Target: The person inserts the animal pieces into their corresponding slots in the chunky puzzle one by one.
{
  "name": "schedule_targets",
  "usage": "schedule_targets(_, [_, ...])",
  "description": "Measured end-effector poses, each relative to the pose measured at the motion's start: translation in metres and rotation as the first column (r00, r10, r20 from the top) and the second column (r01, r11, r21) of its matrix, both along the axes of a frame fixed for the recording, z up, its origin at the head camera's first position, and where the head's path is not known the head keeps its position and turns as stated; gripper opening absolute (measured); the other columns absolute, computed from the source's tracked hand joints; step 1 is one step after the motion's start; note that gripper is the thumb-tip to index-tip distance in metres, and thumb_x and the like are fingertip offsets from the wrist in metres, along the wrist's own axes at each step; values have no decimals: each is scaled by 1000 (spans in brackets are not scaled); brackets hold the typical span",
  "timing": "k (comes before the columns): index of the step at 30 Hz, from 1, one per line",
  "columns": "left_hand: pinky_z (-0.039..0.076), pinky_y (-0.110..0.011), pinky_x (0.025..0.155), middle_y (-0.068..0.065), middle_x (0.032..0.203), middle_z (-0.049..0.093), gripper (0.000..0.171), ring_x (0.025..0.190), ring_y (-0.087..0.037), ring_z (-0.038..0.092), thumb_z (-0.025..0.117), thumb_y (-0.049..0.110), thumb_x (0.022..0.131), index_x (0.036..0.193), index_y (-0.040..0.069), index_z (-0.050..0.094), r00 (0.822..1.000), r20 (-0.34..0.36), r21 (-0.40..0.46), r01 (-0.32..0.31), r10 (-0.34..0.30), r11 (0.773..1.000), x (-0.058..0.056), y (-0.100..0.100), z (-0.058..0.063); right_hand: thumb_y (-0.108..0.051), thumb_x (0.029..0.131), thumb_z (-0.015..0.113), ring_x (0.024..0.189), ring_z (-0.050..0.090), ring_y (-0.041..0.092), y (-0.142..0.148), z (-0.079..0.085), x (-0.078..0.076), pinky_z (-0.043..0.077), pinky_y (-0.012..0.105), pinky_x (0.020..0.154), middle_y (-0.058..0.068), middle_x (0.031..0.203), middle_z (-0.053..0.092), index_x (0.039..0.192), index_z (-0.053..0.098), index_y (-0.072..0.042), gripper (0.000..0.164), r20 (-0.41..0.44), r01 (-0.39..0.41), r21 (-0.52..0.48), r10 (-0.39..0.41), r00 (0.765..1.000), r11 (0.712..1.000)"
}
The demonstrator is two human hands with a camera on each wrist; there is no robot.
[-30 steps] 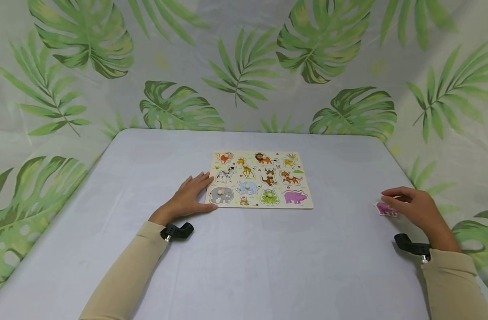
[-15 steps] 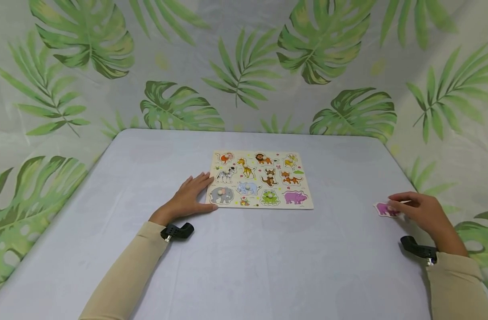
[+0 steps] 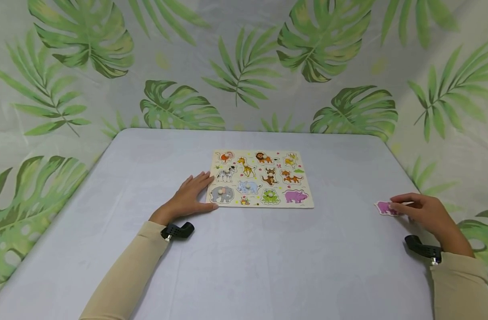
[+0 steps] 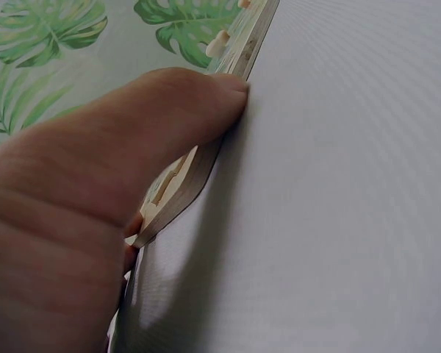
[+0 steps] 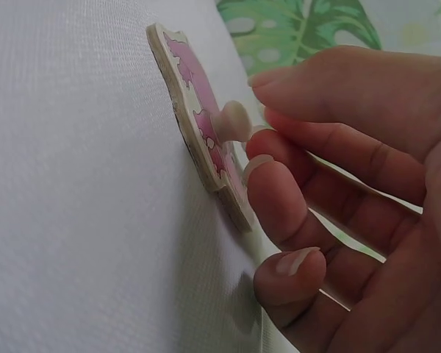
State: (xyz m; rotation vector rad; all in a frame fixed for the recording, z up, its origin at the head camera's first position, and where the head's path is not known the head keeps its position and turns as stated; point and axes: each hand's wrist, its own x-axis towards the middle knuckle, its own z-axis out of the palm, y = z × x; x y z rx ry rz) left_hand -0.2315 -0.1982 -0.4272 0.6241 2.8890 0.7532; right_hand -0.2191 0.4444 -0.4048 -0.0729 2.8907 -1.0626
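In the head view, a knobbed wooden animal puzzle board point(image 3: 260, 207) lies on the table. My left hand point(image 3: 190, 194) rests at its left edge, fingers spread; in the left wrist view the thumb point(image 4: 176, 110) touches the board's side. Away to the right lies a purple hippo puzzle piece point(image 3: 384, 208), also seen from the side in the right wrist view, with a pale knob point(image 5: 234, 123). My right hand point(image 3: 422, 212) is over its right part and hides some of it. Its loosely bent fingertips surround the knob without visibly pinching it.
A white cloth point(image 3: 260, 262) covers the table. Leaf-patterned fabric point(image 3: 244, 66) stands behind it and at both sides. The board's lower right corner bears a hippo picture point(image 3: 295, 197) with no knob visible; most other animals carry knobs.
My right hand has drawn a little to the right, uncovering more of the hippo piece, which stays in nearly the same place. The left hand and the board hold still.
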Motion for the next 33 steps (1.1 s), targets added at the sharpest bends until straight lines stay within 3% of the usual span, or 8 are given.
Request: schedule_targets(33, [1,-42,119,-9,159,20,95,148,-25,11,70,55,80,152,8,30,1000,-2,0,3,-3,1000,1,0,1,-37,88,71,73,58,4,0,-4,-2,45,24,55,-13,88,69,113,67,-2,43,14,-26,13,26,1000,1000])
